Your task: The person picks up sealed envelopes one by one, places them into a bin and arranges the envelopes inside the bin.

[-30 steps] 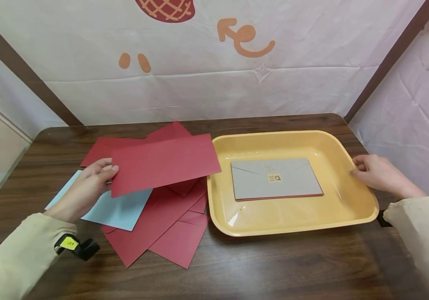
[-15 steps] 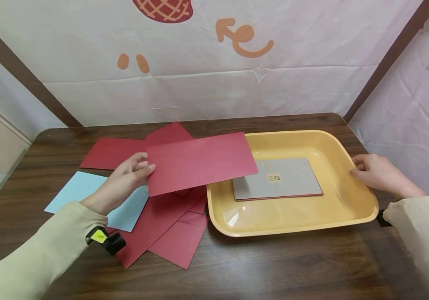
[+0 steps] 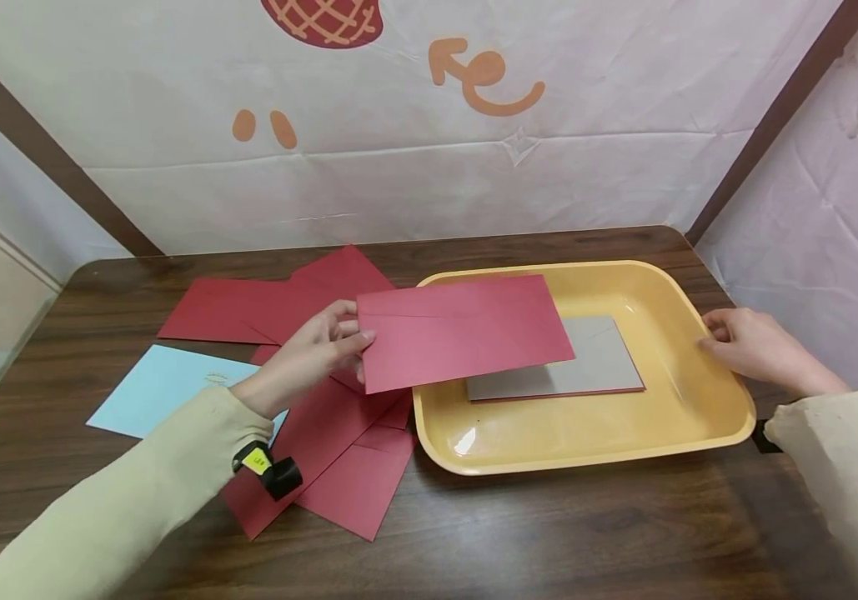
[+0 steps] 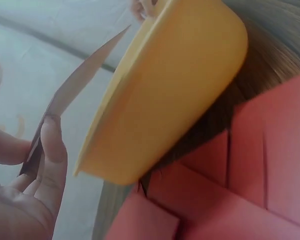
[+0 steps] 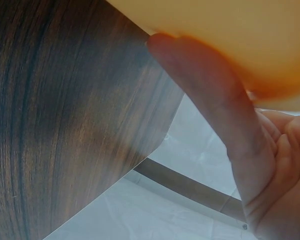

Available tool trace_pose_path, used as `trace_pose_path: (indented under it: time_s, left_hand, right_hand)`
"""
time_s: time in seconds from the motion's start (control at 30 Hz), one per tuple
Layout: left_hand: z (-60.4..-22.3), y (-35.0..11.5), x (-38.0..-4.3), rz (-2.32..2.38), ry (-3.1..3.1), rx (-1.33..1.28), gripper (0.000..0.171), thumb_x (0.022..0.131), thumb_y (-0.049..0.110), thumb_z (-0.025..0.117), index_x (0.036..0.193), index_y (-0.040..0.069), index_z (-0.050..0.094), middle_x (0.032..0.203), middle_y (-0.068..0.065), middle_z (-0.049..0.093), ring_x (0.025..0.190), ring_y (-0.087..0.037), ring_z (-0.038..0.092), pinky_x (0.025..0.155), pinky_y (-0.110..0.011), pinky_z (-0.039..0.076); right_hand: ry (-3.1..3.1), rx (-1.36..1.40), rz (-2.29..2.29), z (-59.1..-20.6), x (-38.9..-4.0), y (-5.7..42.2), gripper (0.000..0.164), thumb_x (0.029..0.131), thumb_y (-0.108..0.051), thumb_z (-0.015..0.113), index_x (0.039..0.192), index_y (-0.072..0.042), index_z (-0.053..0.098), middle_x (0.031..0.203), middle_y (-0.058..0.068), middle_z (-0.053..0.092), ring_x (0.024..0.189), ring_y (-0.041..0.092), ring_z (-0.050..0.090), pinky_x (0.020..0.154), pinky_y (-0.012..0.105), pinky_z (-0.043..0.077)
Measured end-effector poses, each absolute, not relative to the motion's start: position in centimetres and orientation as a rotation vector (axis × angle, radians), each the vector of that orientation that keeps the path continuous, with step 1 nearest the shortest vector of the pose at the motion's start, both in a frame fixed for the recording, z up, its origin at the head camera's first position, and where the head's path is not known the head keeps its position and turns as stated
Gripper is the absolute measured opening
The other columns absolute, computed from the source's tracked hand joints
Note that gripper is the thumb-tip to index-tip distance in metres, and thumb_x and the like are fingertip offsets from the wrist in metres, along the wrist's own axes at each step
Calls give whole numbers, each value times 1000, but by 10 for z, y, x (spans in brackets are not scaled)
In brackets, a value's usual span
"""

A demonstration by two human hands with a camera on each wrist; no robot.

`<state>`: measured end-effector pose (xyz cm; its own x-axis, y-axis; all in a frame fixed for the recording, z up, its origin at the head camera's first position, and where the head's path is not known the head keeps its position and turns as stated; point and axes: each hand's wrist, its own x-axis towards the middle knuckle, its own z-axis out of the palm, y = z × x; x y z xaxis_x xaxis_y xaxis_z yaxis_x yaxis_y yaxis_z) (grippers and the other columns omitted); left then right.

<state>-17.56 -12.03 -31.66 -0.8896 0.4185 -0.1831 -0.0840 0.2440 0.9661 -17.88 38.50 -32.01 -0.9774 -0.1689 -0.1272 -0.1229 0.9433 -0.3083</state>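
My left hand pinches a red envelope by its left short edge, thumb on the near face. The envelope hangs over the left part of a yellow tray, seen edge-on in the left wrist view above the tray's rim. Inside the tray lies a grey envelope with a red edge showing beneath it, partly covered by the held envelope in the head view. At the tray's right side, my right hand grips the rim, its thumb against the wall in the right wrist view.
Several red envelopes lie spread and overlapping on the brown table, left of the tray. A light blue envelope lies at the far left, partly behind my left forearm. A white printed cloth stands behind the table.
My left hand has carried the red envelope rightward from over the pile to over the tray, covering part of the grey envelope. The right hand and the tray have stayed in place.
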Motion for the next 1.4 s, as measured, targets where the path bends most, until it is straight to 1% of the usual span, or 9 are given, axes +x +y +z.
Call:
trace_pose_path:
  time_s: [0.27, 0.43, 0.63, 0.83, 0.93, 1.07, 1.2, 1.3, 1.4]
  left_hand:
    - [-310, -86, -191, 1616, 2079, 305, 42, 99, 11, 49, 133, 2, 27, 104, -15, 60, 61, -15, 59, 77, -31, 50]
    - [-307, -64, -199, 1570, 2047, 276, 44, 99, 12, 49, 136, 1, 26, 110, -16, 62, 65, -14, 61, 83, -32, 50]
    - [-309, -42, -204, 1516, 2050, 184, 48, 99, 10, 49, 137, 1, 21, 99, -12, 64, 61, -11, 60, 89, -32, 48]
    - [-312, -27, -205, 1489, 2060, 177, 48, 99, 7, 48, 137, -3, 20, 101, -16, 66, 58, -9, 61, 86, -35, 51]
    - [-313, -19, -206, 1469, 2064, 160, 49, 98, 6, 49, 137, -3, 21, 91, -12, 66, 57, -9, 60, 87, -38, 52]
    - [-314, -8, -210, 1429, 2087, 135, 52, 98, 7, 51, 139, -3, 22, 74, -4, 61, 55, -9, 60, 96, -35, 48]
    - [-317, 3, -214, 1403, 2108, 123, 54, 96, 7, 54, 139, -4, 24, 70, -3, 59, 52, -8, 59, 100, -33, 45]
    - [-320, 8, -217, 1381, 2124, 124, 44, 96, 6, 54, 132, -5, 31, 74, -5, 58, 51, -8, 58, 98, -32, 46]
    - [-322, 11, -220, 1329, 2173, 141, 21, 96, 6, 54, 111, -5, 44, 75, -6, 56, 50, -9, 58, 90, -27, 48]
  right_hand:
    - [2954, -209, -448, -320, -178, 384, 31, 87, -13, 59, 106, 12, 60, 81, 16, 70, 70, 16, 61, 60, 30, 45]
    - [2949, -208, -456, -320, -178, 384, 32, 87, -12, 58, 107, 12, 60, 81, 14, 70, 67, 14, 59, 60, 30, 45]
    - [2950, -213, -460, -320, -179, 384, 33, 87, -13, 58, 107, 13, 60, 79, 11, 69, 66, 13, 58, 59, 29, 44]
    - [2947, -206, -457, -320, -178, 384, 31, 87, -12, 58, 107, 12, 60, 80, 13, 70, 67, 13, 58, 60, 29, 44]
    - [2947, -211, -459, -321, -179, 385, 31, 87, -12, 59, 106, 12, 59, 82, 17, 70, 68, 14, 60, 60, 30, 45]
    - [2959, -217, -448, -322, -179, 385, 29, 86, -12, 61, 104, 12, 60, 80, 14, 69, 68, 14, 59, 60, 29, 44]
    - [2964, -218, -445, -322, -179, 385, 27, 86, -11, 60, 102, 11, 61, 77, 9, 68, 65, 12, 55, 58, 28, 42]
    - [2966, -225, -448, -321, -179, 385, 27, 87, -11, 60, 103, 11, 60, 77, 10, 68, 65, 12, 55, 58, 29, 42]
    - [2970, -226, -446, -320, -179, 385, 28, 87, -11, 60, 103, 11, 60, 78, 12, 69, 66, 11, 56, 59, 29, 43]
